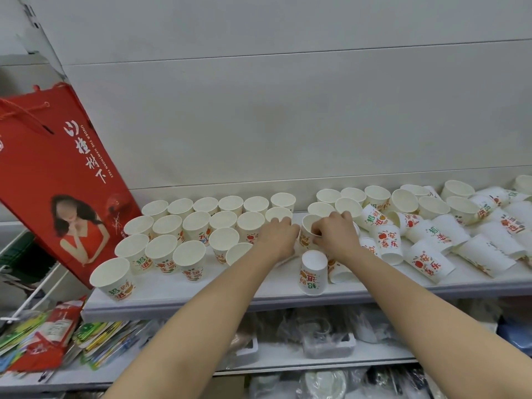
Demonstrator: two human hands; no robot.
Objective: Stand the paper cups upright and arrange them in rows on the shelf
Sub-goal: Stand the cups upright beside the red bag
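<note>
Both hands meet near the middle of the shelf [201, 300]. The right hand [334, 234] has its fingers curled over the near rim of an upright cup [306, 233], thumb side hooked at the mouth, so it grips that cup. The left hand [277, 233] lies just left of the same cup, knuckles up, fingers bent forward and down; whether it holds anything I cannot tell, since its fingertips are hidden behind the hand.

The gripped cup stands with its mouth up, its long axis close to vertical. It is white paper with red, orange and green print on the wall and a plain cream inside.

Just in front of it one cup [313, 272] stands upside down, base up, print inverted. Beside that, another [341, 273] lies on its side, mouth toward the shelf's front edge.

To the left, upright cups [190, 223] stand in rows from the back wall [259, 125] to the front, mouths up, rims nearly touching. To the right, a few cups at the back stand upright, but most form a jumble [431, 249], lying on their sides with long axes level and pointing various ways, some overlapping.

A red bag [57, 182] leans at the shelf's left end. Below, packets [57, 335] and clear wrapped goods [316, 341] fill a lower shelf
</note>
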